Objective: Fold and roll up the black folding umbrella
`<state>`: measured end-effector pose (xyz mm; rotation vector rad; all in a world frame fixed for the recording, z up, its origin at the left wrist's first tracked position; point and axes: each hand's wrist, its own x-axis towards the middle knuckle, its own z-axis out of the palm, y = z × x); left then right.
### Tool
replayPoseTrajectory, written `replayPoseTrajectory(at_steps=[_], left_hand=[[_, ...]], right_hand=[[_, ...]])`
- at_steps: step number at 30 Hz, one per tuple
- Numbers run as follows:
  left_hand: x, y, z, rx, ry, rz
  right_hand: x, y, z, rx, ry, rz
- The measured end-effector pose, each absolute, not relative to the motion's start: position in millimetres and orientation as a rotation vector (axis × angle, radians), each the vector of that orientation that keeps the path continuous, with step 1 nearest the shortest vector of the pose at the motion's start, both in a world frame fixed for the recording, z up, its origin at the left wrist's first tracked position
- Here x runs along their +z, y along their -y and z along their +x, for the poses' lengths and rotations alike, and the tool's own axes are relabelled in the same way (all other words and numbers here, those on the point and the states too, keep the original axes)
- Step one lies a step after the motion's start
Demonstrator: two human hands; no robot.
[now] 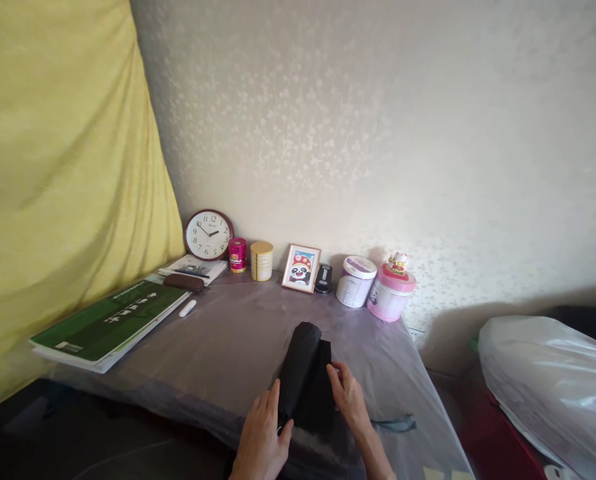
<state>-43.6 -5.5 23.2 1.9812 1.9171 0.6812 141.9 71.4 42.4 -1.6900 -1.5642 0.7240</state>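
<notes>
Holding a black roll (299, 370) (flap (319, 393) out), both hands (264, 432) (348, 395)

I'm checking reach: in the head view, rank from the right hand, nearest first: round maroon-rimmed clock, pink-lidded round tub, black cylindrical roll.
1. Black roll, left of the right hand.
2. Tub, back right.
3. Clock, back left.

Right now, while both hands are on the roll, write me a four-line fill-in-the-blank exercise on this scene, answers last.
1. The left hand and right hand both touch the roll, whose colour is ____.
2. The framed picture shows a cartoon ____.
3. The figurine stands on the tub with the ____ lid.
4. The hanging cloth at far left is ____.

Missing words: black; panda; pink; yellow.
</notes>
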Motion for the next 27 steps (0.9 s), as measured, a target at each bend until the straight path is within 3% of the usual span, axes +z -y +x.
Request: replayPoseTrajectory(at_steps=[4,27], left_hand=[[21,5,-44,0.703,-1.916,1.986],[13,-1,-52,0.72,-1.869,1.948]], right_hand=[[41,-66,134,0.594,1.64,-1.702],[55,-84,71,0.763,1.578,-1.492]])
